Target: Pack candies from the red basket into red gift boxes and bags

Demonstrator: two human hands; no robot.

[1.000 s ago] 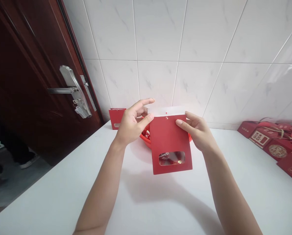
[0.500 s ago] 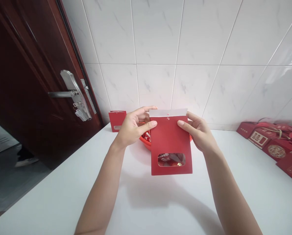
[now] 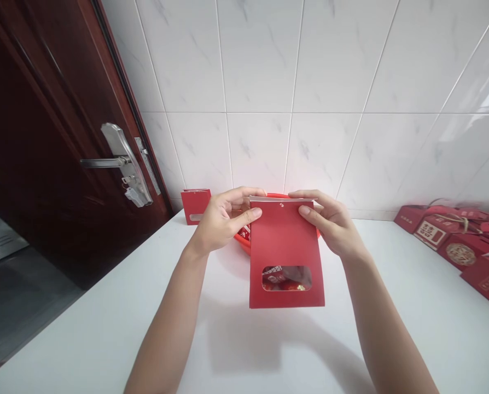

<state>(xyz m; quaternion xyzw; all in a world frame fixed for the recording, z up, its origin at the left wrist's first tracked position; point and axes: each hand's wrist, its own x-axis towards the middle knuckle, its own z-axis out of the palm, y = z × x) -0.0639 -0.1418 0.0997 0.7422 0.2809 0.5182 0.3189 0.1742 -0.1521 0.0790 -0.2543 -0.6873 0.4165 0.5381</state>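
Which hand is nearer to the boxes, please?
The right. The right hand is left of the boxes; the left hand is farther left, at the left edge of the bag.

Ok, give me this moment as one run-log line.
left hand: grips windowed red paper bag, upper left | right hand: grips it, upper right | red basin: behind bag | door: ajar

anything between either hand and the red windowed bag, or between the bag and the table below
Nothing visible: the left hand and right hand already hold the red windowed bag near its top. Below it, only shadow shows on the table.
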